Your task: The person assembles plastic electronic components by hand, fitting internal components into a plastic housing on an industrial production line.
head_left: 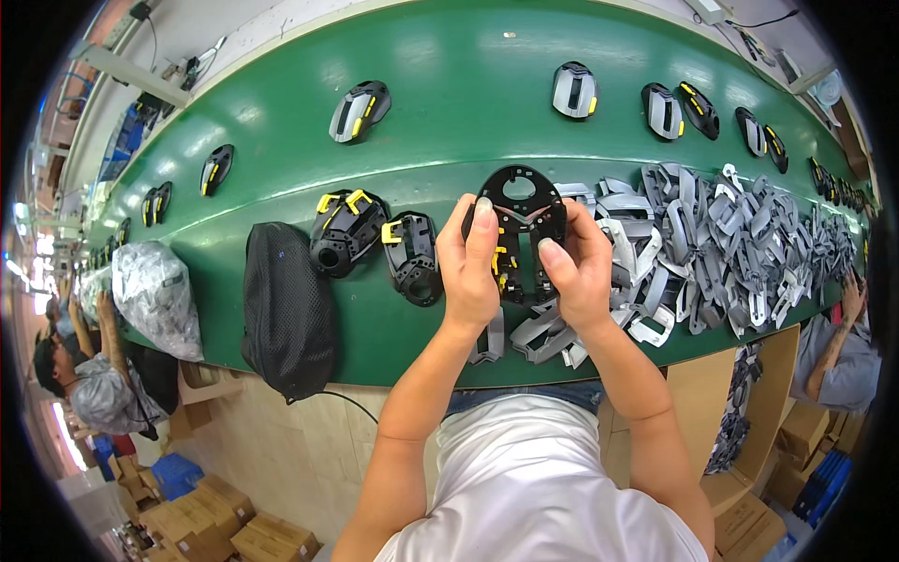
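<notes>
Both my hands hold a black plastic mouse shell (517, 194) in front of me, over the near part of the table. My left hand (468, 272) grips its left edge, thumb lying on the inner face. My right hand (582, 267) closes on the opposite edge, its thumb pressing near the lower slot. The shell has a large rounded opening at its far end and yellow pieces (502, 260) beside my left thumb. Two more black mouse shells with yellow clips, one further left (348, 234) and one closer (411, 258), lie just left of my left hand.
A heap of grey plastic frames (721, 248) spreads over the green table (449, 103) on the right. A black mesh bag (290, 309) and a clear plastic bag (156, 298) sit at left. Assembled shells (574, 91) dot the far strip. People work at both ends.
</notes>
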A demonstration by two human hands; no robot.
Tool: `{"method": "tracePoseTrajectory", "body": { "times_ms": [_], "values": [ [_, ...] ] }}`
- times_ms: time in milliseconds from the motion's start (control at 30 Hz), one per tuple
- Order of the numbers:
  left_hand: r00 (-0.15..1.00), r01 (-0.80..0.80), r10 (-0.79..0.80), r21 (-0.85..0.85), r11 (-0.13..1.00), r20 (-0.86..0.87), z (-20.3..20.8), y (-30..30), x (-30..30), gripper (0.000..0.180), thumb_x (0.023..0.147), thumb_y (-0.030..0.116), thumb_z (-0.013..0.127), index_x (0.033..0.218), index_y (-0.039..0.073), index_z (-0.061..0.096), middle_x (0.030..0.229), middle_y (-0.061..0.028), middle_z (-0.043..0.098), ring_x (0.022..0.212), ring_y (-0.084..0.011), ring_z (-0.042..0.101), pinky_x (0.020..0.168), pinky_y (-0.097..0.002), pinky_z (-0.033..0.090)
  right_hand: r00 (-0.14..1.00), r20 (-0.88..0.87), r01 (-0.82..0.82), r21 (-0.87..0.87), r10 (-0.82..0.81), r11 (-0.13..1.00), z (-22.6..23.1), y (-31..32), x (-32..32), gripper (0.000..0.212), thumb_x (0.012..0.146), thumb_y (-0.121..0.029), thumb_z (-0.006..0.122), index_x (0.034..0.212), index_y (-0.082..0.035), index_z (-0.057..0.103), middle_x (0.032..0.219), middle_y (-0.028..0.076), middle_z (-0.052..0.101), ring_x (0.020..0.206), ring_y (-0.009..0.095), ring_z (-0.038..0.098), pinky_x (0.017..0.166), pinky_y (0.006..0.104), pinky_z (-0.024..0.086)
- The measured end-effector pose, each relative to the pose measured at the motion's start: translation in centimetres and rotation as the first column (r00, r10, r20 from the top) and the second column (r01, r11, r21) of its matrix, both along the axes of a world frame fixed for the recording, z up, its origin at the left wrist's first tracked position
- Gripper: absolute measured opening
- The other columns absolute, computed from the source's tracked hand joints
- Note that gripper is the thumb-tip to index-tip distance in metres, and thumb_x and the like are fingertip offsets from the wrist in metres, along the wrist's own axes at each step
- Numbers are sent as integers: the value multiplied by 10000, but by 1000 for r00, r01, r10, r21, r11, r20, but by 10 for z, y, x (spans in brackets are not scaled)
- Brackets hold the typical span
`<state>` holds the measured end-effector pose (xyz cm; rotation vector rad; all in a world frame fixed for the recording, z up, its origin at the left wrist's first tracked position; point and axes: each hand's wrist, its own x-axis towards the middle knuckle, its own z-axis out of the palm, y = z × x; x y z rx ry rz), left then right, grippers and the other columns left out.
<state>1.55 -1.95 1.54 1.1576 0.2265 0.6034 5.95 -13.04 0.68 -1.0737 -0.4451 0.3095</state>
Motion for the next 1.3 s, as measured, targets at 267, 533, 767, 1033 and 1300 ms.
{"method": "tracePoseTrajectory", "body": {
  "times_ms": [267, 533, 767, 1033, 1300],
  "values": [
    [989, -148, 112, 556, 818, 99, -8, 2, 3, 269, 870, 223, 555, 768, -24, 518, 630, -87, 501, 546, -155, 467, 512, -274, 378, 999, -28, -29, -261, 23, 965, 8, -9, 6, 212, 760, -45, 646, 945, 6, 556, 837, 2, 582, 781, 52, 525, 735, 215, 430],
    [984, -179, 144, 527, 831, 106, -7, -1, 1, 263, 869, 212, 547, 767, -30, 531, 636, -95, 516, 539, -161, 477, 508, -278, 379, 1000, 7, 22, -242, -21, 970, 2, -6, 6, 169, 746, -45, 653, 880, -1, 560, 789, -11, 567, 737, 41, 503, 673, 194, 410],
    [987, -160, 137, 530, 833, 82, -5, -2, -1, 249, 891, 202, 522, 791, -26, 529, 619, -89, 513, 538, -150, 474, 506, -281, 384, 999, -36, -5, -242, -4, 970, 1, -7, 7, 207, 752, -82, 663, 907, -1, 553, 805, 1, 572, 744, 51, 504, 681, 208, 418],
    [901, -218, 431, 912, 347, 52, 44, 75, 36, 329, 917, 276, 518, 1007, -41, 503, 870, -234, 597, 766, -401, 579, 668, -429, 451, 897, 442, 267, -578, 20, 771, 37, -68, 30, 334, 747, -157, 641, 1045, -18, 585, 977, 97, 617, 931, 198, 577, 801, 309, 431],
    [844, 234, 534, 933, -274, -55, -23, 153, 117, 454, 741, 68, 558, 1170, -6, 432, 1296, -228, 407, 1190, -443, 388, 962, -497, 394, 596, 616, 237, -748, 515, 620, 29, -46, -19, 539, 670, -239, 746, 1114, -15, 540, 1114, 138, 549, 1055, 297, 506, 900, 386, 407]
  ]
}}
